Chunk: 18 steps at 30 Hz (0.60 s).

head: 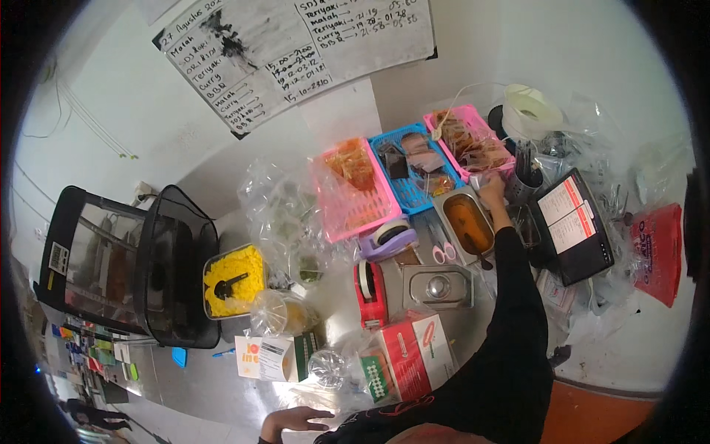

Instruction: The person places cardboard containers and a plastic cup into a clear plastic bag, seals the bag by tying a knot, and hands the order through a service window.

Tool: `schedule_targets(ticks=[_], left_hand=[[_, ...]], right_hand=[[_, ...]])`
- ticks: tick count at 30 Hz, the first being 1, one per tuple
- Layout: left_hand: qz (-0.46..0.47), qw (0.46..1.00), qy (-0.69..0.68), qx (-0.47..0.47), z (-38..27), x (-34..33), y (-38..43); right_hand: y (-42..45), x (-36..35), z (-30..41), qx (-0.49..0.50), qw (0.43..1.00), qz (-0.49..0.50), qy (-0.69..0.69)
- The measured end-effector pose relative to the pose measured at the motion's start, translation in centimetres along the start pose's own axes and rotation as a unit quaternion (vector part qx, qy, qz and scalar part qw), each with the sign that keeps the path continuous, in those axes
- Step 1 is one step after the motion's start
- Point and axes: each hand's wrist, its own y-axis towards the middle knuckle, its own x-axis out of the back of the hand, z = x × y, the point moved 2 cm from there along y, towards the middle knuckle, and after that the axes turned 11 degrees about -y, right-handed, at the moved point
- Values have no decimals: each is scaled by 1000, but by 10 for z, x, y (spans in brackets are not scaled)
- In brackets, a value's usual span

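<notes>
My right hand reaches across the table to the near end of a pink plastic basket of sauce-stained packets. A small whitish item is at its fingers; whether they grip it is unclear. Under that wrist is a steel pan of orange-brown sauce with a dark ladle. My left hand is low in the picture by the table's front edge, fingers apart and holding nothing. Nearest to it are a clear plastic cup and a printed food box with a paper slip.
A blue basket and another pink basket hold packets. Nearby are tape dispensers, scissors, a steel lid, a red-and-white box, a tablet, a pan of yellow food and a display warmer.
</notes>
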Motion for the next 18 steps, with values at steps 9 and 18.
schedule_targets(ticks=[9, 18], left_hand=[[-29, 986, -123, -106, -75, 38, -52], [-260, 923, 22, -284, -144, 67, -23]], right_hand=[[12, 47, -5, 59, 994, -12, -86], [-25, 170, 114, 69, 966, -134, 211]])
